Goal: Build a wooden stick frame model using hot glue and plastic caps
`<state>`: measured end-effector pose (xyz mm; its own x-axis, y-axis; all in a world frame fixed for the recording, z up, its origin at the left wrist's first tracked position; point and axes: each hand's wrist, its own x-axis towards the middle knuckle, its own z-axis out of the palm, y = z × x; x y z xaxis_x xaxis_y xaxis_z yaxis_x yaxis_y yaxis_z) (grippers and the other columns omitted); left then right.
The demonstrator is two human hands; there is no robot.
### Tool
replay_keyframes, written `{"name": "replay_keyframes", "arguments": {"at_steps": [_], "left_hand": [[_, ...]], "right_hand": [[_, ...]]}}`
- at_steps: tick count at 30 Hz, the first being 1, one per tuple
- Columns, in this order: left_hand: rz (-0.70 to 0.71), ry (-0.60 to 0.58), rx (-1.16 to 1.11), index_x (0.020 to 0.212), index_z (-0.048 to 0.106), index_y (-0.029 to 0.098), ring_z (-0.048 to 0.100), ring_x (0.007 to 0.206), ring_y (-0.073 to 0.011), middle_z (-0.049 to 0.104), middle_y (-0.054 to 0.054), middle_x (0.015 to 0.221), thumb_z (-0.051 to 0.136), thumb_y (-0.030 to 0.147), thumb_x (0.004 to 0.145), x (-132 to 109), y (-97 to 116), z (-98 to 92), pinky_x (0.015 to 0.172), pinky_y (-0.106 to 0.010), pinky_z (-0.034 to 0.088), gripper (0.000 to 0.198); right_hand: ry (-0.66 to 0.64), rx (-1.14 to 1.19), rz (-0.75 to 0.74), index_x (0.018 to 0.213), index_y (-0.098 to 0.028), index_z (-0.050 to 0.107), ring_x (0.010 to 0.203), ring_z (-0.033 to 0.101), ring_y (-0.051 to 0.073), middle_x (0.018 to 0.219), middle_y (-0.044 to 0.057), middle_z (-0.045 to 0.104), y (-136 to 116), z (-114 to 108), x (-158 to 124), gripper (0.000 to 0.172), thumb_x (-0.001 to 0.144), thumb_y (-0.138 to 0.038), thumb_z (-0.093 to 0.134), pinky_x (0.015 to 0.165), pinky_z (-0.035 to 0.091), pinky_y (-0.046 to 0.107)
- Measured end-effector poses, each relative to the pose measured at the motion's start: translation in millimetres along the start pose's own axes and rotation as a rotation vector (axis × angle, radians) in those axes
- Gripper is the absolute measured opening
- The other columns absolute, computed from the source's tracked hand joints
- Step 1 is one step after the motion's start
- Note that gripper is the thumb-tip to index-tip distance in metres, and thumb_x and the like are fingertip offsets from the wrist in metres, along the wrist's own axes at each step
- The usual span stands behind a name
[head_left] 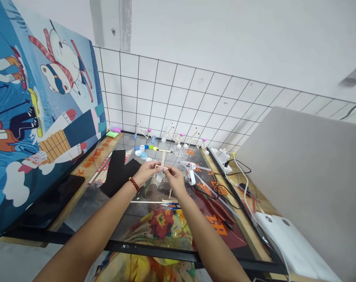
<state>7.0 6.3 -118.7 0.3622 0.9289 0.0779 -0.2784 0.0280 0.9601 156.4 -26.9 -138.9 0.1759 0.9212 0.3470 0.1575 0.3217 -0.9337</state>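
Note:
Over the glass-like table top, my left hand and my right hand meet in front of me. Their fingertips pinch a small frame of thin wooden sticks, its upright part topped by a crossbar with a dark end. A beaded bracelet circles my left wrist. Just right of my right hand lies a white hot glue gun. Beyond my hands is a group of coloured bottle caps. A long wooden stick lies crosswise nearer to me, beside a blue-handled tool.
Small stick bicycles with cap wheels stand along the wire grid. Black sheets and packaged sticks lie left, near a dark tablet. Cables, pliers-like red handles and a power strip occupy the right.

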Motion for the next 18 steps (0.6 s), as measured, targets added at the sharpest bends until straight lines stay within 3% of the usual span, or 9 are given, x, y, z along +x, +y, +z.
{"name": "replay_keyframes", "arguments": {"at_steps": [4,9,18], "left_hand": [[0.055,-0.062,0.023,0.087,0.075,0.014,0.062,0.080,-0.0177,0.071,-0.007,0.084,0.082,0.039,0.062,-3,-1,5.0,0.080,-0.029,0.045,0.037],[0.063,-0.008,-0.001,0.081,0.075,0.015,0.063,0.079,-0.0187,0.071,-0.006,0.079,0.082,0.044,0.059,-3,-4,5.8,0.080,-0.031,0.047,0.037],[0.067,0.033,-0.067,0.083,0.076,0.015,0.065,0.083,-0.0217,0.071,-0.008,0.080,0.081,0.045,0.062,-5,-4,2.7,0.085,-0.036,0.049,0.037]], "right_hand": [[-0.004,0.000,-0.029,0.086,-0.017,0.074,0.067,0.059,0.017,0.075,0.004,0.072,-7,4,-2,0.030,0.077,-0.044,0.065,0.065,0.048,0.029],[-0.015,-0.011,-0.039,0.086,-0.017,0.075,0.060,0.058,0.015,0.070,0.003,0.071,-6,7,-4,0.031,0.076,-0.045,0.066,0.061,0.047,0.028],[-0.004,-0.059,-0.096,0.090,-0.019,0.074,0.075,0.063,0.019,0.087,0.006,0.074,-10,10,-13,0.027,0.082,-0.041,0.062,0.072,0.049,0.031]]}}
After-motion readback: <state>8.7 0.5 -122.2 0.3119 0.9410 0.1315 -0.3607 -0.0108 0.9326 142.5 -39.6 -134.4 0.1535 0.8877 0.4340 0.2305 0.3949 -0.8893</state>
